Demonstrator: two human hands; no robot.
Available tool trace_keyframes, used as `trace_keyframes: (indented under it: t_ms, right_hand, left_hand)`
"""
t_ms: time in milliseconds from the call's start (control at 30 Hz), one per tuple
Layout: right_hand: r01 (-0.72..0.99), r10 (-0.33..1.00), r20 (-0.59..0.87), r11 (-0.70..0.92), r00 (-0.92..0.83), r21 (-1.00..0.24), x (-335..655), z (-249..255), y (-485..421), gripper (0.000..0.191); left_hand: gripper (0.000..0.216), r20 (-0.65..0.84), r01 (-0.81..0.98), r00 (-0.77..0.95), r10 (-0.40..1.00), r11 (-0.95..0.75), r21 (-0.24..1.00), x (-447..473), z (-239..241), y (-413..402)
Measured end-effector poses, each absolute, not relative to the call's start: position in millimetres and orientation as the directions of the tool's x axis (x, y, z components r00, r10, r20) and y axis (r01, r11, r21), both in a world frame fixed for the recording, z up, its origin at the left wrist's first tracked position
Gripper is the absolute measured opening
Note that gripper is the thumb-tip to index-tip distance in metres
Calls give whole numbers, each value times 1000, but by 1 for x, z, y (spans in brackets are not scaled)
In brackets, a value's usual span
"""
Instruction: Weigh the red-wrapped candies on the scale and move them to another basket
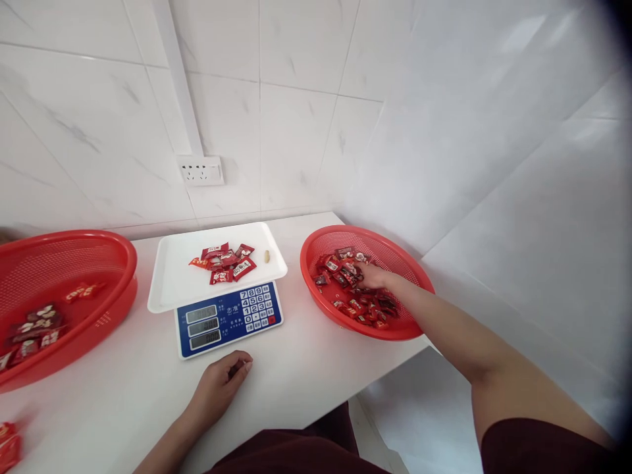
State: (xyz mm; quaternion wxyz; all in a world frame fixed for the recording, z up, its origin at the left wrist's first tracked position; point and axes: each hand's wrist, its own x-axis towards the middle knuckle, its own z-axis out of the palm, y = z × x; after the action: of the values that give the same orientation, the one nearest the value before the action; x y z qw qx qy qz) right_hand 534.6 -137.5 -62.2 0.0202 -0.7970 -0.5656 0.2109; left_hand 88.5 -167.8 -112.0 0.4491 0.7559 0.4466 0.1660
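Note:
My right hand (371, 276) reaches into the red mesh basket (326, 240) on the right and its fingers are curled among the red wrapped candies (353, 304) inside. My left hand (220, 385) rests on the white table just in front of the scale, fingers loosely curled, holding nothing that I can see. The blue and white electronic scale (227, 322) stands between the baskets. Its white tray (172, 276) carries a small pile of red candies (224, 262) and one tan peanut-like piece (267, 256).
A second, larger red basket (106, 253) with a few candies stands at the left. A red packet (7, 444) lies at the table's front left corner. White tiled walls and a socket (200, 170) are behind. The table ends just right of the right basket.

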Motion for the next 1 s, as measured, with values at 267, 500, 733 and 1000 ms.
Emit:
trace_keyframes:
  t_ms: [267,500,733,1000]
  right_hand:
    - [783,926,-356,-310,121,-540,527,-23,-143,50]
    - [794,951,-305,-218,43,-567,524,-4,-124,53]
    - [939,924,-328,-272,195,-209,519,-42,-93,78]
    - [958,903,-364,-275,227,-84,513,-64,-95,86]
  left_hand:
    - [29,-141,530,544,827,-208,822,88,-112,-168]
    - [30,-160,535,545,823,-194,822,88,-114,-168]
    - [28,-170,535,536,827,-177,826,87,-113,-168]
    - [26,-164,523,552,818,-186,832,86,-115,-169]
